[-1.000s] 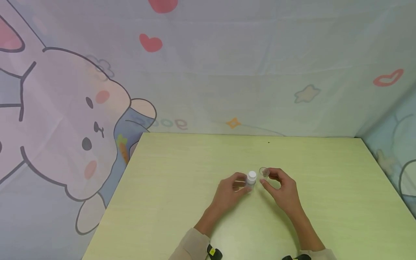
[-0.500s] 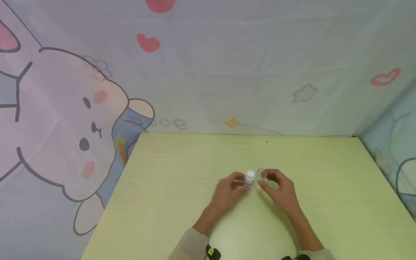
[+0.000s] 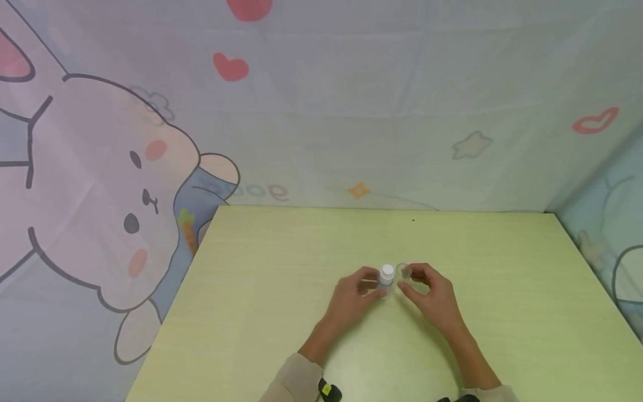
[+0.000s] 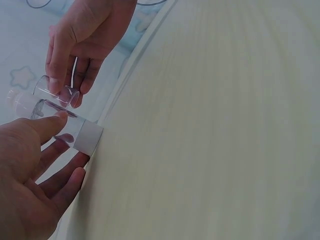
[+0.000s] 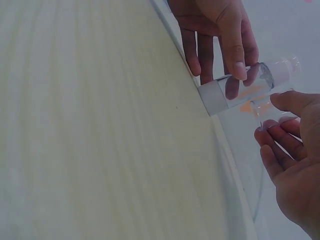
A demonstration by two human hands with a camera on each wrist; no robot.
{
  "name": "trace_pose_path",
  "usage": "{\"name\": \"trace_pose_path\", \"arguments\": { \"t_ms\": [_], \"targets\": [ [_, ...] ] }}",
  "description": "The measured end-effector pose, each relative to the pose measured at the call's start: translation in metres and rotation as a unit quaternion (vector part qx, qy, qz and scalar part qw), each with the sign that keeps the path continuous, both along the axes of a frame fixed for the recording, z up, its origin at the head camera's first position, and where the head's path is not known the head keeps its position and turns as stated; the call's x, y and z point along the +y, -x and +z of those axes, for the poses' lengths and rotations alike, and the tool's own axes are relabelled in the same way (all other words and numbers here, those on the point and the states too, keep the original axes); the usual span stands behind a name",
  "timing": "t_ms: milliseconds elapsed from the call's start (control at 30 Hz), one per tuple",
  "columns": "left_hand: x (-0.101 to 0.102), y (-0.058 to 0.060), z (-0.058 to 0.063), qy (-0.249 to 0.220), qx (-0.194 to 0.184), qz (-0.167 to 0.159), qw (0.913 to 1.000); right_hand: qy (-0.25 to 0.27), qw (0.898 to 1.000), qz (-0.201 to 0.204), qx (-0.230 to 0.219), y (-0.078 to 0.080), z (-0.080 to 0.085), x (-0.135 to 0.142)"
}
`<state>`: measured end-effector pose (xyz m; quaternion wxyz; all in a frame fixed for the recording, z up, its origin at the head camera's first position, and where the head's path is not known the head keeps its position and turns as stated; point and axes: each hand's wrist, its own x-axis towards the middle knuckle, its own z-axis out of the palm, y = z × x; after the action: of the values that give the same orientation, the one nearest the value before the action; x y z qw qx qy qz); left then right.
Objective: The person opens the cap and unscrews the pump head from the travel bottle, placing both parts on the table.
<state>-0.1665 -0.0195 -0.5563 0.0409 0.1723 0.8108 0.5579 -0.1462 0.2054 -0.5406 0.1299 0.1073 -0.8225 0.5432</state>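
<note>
A small clear bottle (image 4: 66, 123) with a white top (image 3: 387, 271) and a white base stands upright on the table. My left hand (image 3: 350, 303) grips its clear body between thumb and fingers. Just to the right, my right hand (image 3: 436, 296) pinches a clear, hollow cap (image 4: 56, 93) between thumb and fingertips. This cap (image 5: 272, 107) is beside the bottle's upper part, not over the white top. In the wrist views the cap and bottle overlap, so I cannot tell whether they touch.
The pale yellow-green table (image 3: 261, 268) spreads out around both hands. A tiny dark speck (image 3: 413, 220) lies near its far edge. Behind it hangs a cloth backdrop (image 3: 351, 111) printed with a rabbit, hearts and stars.
The right hand has lowered the clear cap slightly beside the bottle. The left hand keeps its grip, with the bottle staying about where it was. The head view has shifted a little.
</note>
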Motion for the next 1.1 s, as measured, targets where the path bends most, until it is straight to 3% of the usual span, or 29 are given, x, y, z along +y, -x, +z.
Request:
{"name": "trace_pose_path", "arguments": {
  "t_ms": [200, 567, 1100],
  "targets": [
    [0.0, -0.001, -0.001, 0.001, 0.002, 0.0, 1.0, -0.013, 1.0, -0.005, -0.007, -0.014, 0.03, -0.009],
    [0.0, -0.001, 0.0, 0.0, 0.003, 0.002, 1.0, -0.039, 0.999, -0.021, -0.024, -0.001, -0.005, 0.004],
    [0.001, 0.0, -0.002, -0.001, -0.001, 0.005, 1.0, -0.017, 0.999, -0.011, -0.042, -0.003, -0.005, 0.006]
  ]
}}
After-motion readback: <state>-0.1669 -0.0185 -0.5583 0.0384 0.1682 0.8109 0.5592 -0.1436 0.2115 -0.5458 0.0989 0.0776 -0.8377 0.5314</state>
